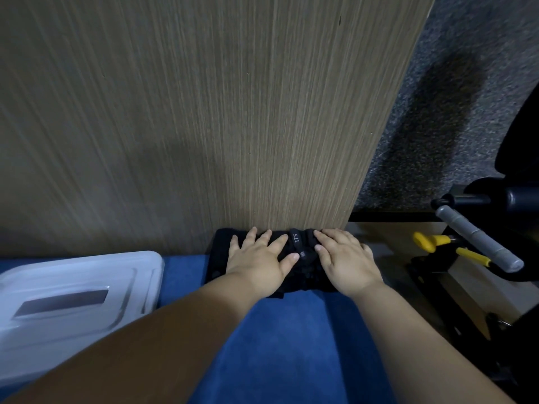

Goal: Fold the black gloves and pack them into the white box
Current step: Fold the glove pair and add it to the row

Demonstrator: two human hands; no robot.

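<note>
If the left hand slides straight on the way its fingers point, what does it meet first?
Probably the wooden panel: the left hand lies flat on the black gloves, fingertips near the panel's lower edge, though depth is unclear.

wooden panel point(204, 112) blocks ahead, white box point(73, 293) (left side) hems the open blue surface point(291, 345).

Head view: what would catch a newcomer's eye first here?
The left hand and right hand press flat on the black gloves, which lie at the far edge of a blue cloth, next to a wood surface. A white box with its lid on sits at lower left.
</note>
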